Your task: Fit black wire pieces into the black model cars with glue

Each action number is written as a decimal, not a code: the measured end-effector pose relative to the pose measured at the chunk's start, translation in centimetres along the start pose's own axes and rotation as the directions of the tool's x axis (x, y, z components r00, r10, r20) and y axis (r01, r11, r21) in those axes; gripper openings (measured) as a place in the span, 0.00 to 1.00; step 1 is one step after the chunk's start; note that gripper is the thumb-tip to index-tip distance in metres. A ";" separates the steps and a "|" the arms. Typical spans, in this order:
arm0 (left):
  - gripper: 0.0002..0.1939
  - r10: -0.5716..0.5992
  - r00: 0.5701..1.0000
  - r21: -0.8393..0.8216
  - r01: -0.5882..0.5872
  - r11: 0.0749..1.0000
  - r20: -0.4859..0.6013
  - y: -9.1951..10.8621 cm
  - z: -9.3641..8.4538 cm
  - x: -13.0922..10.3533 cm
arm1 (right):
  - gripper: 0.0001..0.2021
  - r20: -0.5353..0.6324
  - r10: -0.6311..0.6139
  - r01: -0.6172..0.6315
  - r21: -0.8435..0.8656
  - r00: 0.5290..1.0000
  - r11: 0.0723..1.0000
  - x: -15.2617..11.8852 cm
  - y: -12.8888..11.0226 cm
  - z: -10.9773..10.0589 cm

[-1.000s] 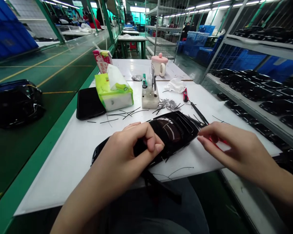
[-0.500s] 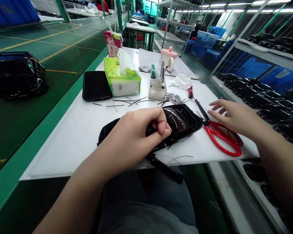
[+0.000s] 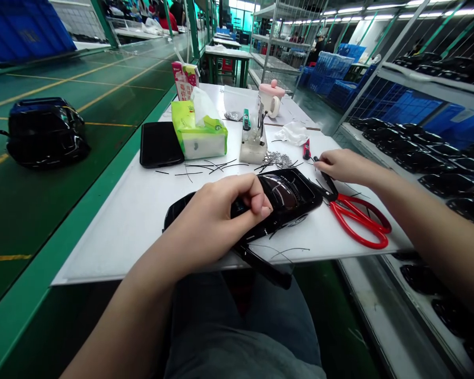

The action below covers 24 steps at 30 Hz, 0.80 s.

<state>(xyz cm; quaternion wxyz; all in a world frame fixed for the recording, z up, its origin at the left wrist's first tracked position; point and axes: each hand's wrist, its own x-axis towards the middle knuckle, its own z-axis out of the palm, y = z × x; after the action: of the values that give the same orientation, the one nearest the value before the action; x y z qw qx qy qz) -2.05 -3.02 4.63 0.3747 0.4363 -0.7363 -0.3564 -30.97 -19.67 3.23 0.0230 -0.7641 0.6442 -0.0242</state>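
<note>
A glossy black toy car body (image 3: 288, 192) lies on the white table (image 3: 114, 226), a black part like an open door (image 3: 264, 266) jutting over the front edge. My left hand (image 3: 237, 213) rests over the car with its fingers curled in a pinch; what they hold is too small to make out. Beyond the car's right end, my right hand (image 3: 332, 164) has thumb and fingertips closed at the black-blade end of red-handled scissors (image 3: 359, 218). Whether it grips the blade or a thin black strip there is unclear. Thin black strips (image 3: 217, 166) lie scattered behind the car.
Behind are a black tablet-like object (image 3: 161, 145), a green tissue pack (image 3: 201, 134), a small clear device (image 3: 253, 147), metal bits (image 3: 277, 159), a red cutter (image 3: 307, 149) and a lidded mug (image 3: 271, 97). Racks of black car bodies (image 3: 438, 158) stand at the right.
My right hand has moved left and its fingers have closed near the scissors' blades. My left hand keeps its pinch over the car. The view has shifted slightly.
</note>
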 end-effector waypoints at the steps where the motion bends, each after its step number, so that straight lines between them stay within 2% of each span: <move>1: 0.13 -0.003 1.000 0.004 0.003 1.000 0.000 0.0 0.0 0.0 | 0.09 -0.096 0.016 -0.012 0.043 0.995 0.999 -0.8 -0.2 -0.3; 3: 0.13 -0.007 1.000 0.005 0.007 1.000 0.007 0.0 -0.1 0.0 | 0.12 -0.295 0.066 -0.027 0.136 0.953 0.990 -2.8 -0.7 -1.2; 5: 0.12 -0.012 1.000 0.014 0.012 1.000 0.019 0.0 -0.2 0.0 | 0.16 -0.460 0.095 0.045 0.284 0.883 0.958 -5.3 -1.9 -2.3; 7: 0.11 -0.015 1.000 0.058 0.013 0.998 0.022 0.1 -0.1 -0.1 | 0.14 -0.596 0.110 0.275 0.517 0.795 0.811 -8.1 -3.7 -3.4; 9: 0.11 0.003 1.000 0.128 -0.004 0.992 0.010 0.3 0.1 -0.4 | 0.10 -0.664 0.135 0.439 0.619 0.736 0.651 -11.0 -5.9 -3.8; 11: 0.11 0.025 1.000 0.181 -0.023 0.983 -0.011 0.4 0.3 -0.7 | 0.12 -0.666 0.230 0.454 0.681 0.709 0.574 -13.6 -7.9 -3.4; 12: 0.11 0.027 0.999 0.194 -0.023 0.981 -0.018 0.5 0.4 -0.9 | 0.11 -0.645 0.257 0.455 0.718 0.720 0.527 -14.7 -8.6 -2.8; 13: 0.11 0.025 0.999 0.197 -0.020 0.980 -0.022 0.5 0.4 -1.0 | 0.08 -0.595 0.257 0.442 0.767 0.761 0.465 -15.6 -9.1 -2.1; 15: 0.11 0.002 1.000 0.194 0.002 0.981 -0.019 0.5 0.5 -1.1 | 0.05 -0.530 0.148 0.473 0.829 0.835 0.300 -16.7 -9.4 -0.4; 17: 0.12 -0.016 1.000 0.184 0.018 0.983 -0.012 0.6 0.5 -1.1 | 0.06 -0.509 0.041 0.495 0.851 0.860 0.177 -17.3 -9.1 1.1; 19: 0.12 -0.034 0.999 0.172 0.034 0.985 -0.003 0.7 0.4 -1.0 | 0.08 -0.514 0.019 0.506 0.850 0.857 0.146 -17.6 -8.8 2.0; 24: 0.10 -0.032 0.999 0.180 0.032 0.983 -0.005 1.0 0.3 -0.9 | 0.12 -0.544 0.066 0.521 0.826 0.836 0.214 -18.1 -9.0 2.4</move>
<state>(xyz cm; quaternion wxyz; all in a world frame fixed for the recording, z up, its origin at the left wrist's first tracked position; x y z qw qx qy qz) -2.38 -1.80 5.10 0.3287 0.4805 -0.7581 -0.2939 -25.01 -0.25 1.35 0.3224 -0.6451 0.3506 -0.5974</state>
